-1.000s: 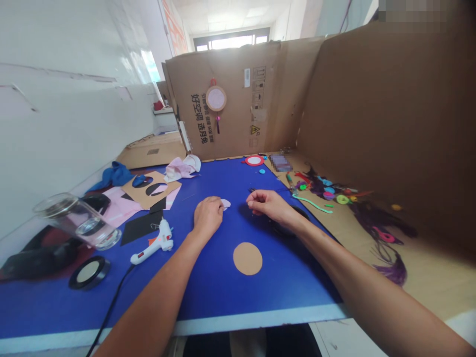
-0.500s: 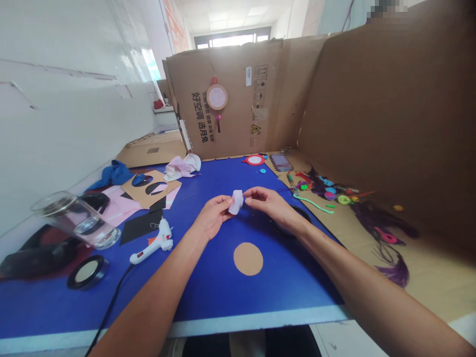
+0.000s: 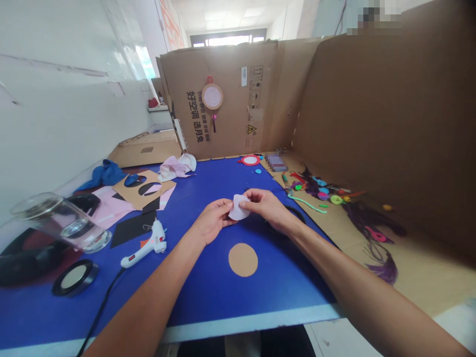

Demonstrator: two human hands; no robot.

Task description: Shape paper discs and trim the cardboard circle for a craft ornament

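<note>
A small pale pink piece of fabric [image 3: 239, 208], roughly round, is stretched between my two hands above the blue table. Its left edge is pinched between the thumb and fingers of my left hand [image 3: 213, 218]. On the opposite side, my right hand [image 3: 265, 206] grips it with thumb and forefinger. Below them a round brown cardboard disc [image 3: 243, 260] lies flat on the table. To the left, a white hot glue gun [image 3: 147, 245] rests on its side with its cord running toward the front edge.
Left are a glass of water [image 3: 67, 223], a black round container [image 3: 74, 277] and a cardboard sheet with holes [image 3: 143, 196]. Purple tassels [image 3: 386, 267] and colourful buttons lie at right. Cardboard walls [image 3: 226, 114] enclose the back and right; a round ornament [image 3: 212, 96] hangs there.
My right hand has closed on the free side of the fabric, which was folded in my left hand and now lies opened out. The whole view has shifted slightly.
</note>
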